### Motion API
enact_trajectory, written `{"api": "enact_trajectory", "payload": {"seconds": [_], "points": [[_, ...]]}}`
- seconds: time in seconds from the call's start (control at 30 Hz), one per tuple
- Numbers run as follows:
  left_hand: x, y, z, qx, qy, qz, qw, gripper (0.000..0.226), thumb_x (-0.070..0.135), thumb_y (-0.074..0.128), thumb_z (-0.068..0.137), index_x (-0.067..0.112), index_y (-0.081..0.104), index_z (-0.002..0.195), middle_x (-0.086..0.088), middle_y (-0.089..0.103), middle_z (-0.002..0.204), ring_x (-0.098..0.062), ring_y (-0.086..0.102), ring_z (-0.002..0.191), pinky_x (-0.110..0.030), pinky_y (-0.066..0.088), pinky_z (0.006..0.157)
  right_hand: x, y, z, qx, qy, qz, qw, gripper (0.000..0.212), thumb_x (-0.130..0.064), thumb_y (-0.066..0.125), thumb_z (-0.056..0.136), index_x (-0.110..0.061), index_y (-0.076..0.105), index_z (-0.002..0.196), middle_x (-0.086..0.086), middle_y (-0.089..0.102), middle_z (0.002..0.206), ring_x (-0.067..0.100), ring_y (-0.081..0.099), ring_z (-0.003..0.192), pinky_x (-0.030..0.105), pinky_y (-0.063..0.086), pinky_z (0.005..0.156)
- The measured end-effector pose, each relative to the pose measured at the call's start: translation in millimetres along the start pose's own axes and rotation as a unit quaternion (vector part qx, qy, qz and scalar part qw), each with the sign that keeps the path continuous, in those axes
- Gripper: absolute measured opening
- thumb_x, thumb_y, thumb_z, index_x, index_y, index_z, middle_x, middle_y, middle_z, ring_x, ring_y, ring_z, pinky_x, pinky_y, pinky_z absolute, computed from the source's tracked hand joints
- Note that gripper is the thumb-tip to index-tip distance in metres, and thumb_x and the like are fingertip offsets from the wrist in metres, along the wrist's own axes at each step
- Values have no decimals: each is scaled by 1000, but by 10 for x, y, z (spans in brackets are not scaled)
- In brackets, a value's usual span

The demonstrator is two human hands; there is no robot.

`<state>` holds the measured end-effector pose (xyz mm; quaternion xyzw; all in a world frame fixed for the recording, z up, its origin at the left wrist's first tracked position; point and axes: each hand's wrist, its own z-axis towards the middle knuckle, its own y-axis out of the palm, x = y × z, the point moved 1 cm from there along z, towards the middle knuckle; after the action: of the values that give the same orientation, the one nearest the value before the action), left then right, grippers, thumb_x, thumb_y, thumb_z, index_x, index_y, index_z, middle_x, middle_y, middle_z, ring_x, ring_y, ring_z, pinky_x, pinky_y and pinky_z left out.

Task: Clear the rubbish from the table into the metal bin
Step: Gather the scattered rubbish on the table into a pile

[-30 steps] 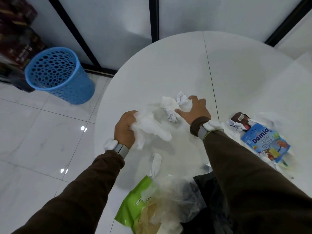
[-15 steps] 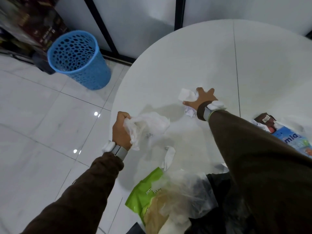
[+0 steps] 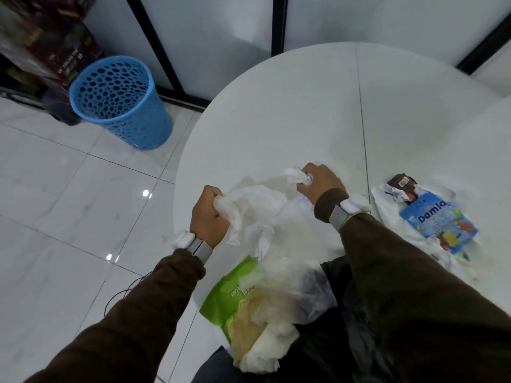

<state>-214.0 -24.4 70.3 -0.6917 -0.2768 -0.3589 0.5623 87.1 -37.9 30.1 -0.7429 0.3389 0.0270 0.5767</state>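
My left hand (image 3: 209, 217) is closed on a crumpled clear plastic bag (image 3: 257, 203) just above the round white table (image 3: 304, 111), near its left edge. My right hand (image 3: 320, 181) is fisted around crumpled white paper (image 3: 294, 175) further back on the table. A small white paper scrap (image 3: 264, 241) lies between the two hands. At the right lie a blue Damla packet (image 3: 439, 225), a brown wrapper (image 3: 401, 183) and white paper. A green packet (image 3: 229, 294) with clear plastic and tissue sits at the near edge. No metal bin is visible.
A blue perforated plastic basket (image 3: 121, 106) stands on the white tiled floor to the left of the table, beside dark boxes (image 3: 47, 37). A white wall with black frames runs behind. A thin cable (image 3: 121, 294) lies on the floor near my left sleeve.
My right hand went from flat on the white paper to a fist around it and drew back toward me. My left hand kept hold of the plastic bag.
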Motion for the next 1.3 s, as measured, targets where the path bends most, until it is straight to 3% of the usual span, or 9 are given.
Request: {"api": "enact_trajectory", "payload": {"seconds": [0.1,0.27,0.47,0.6,0.73,0.83,1.03,1.17,1.3], "points": [[128,-2,-204,-14,36,-6,999,32,1,53,72,23,45,94,3,55,83,-10,45,68,-15,37,61,30,-153,-612,13,-6,37,999,20,-45,61,85,-37,44,93,-1,50,92,21,53,80,30,39,72],[367,24,-680,-49,72,-5,996,43,-11,55,72,25,46,95,7,53,86,-1,47,70,-12,37,62,118,-340,-1791,43,16,86,995,17,-49,56,87,-38,47,96,-4,51,94,20,55,84,35,45,78],[414,165,-1187,-95,90,21,991,43,-7,55,72,25,47,100,3,53,95,-15,50,82,-26,41,69,159,51,-2687,104,55,202,972,28,-26,66,85,-22,57,112,0,49,104,22,53,94,32,44,87],[220,510,-1523,-194,74,130,970,44,14,64,80,18,50,121,1,51,118,-24,51,109,-36,45,94,392,546,-3006,128,12,55,990,33,-32,60,81,-14,59,108,8,55,111,33,53,100,40,49,86],[-36,838,-1819,-317,63,282,903,85,44,54,71,14,37,149,-11,39,153,-30,37,142,-43,32,115,575,866,-3157,-6,3,-121,993,57,-42,57,84,-17,50,135,14,41,152,39,33,142,52,34,113],[-119,945,-1916,-359,91,350,860,100,62,35,65,17,28,154,-9,27,161,-26,23,151,-47,25,119,635,980,-3206,-94,17,-158,983,70,-44,56,87,-18,35,148,15,20,163,38,13,151,56,18,119],[-53,929,-1836,-398,95,334,849,93,58,50,74,19,25,155,-5,31,160,-28,33,146,-44,34,115,711,852,-3116,-110,37,-123,986,83,-50,58,84,-22,22,153,11,18,161,34,16,148,52,26,116],[121,751,-1609,-341,111,290,887,68,54,43,84,28,34,146,3,39,154,-28,61,113,-37,47,87,631,492,-2941,-181,62,-68,979,99,-57,73,71,-29,22,151,3,13,161,35,31,141,52,42,106],[312,584,-1282,-261,123,297,910,38,35,44,98,32,43,136,6,51,143,-26,63,91,-33,39,74,439,33,-2770,-202,60,-114,971,100,-91,56,59,-32,40,138,0,44,142,30,55,122,45,49,97]]}}
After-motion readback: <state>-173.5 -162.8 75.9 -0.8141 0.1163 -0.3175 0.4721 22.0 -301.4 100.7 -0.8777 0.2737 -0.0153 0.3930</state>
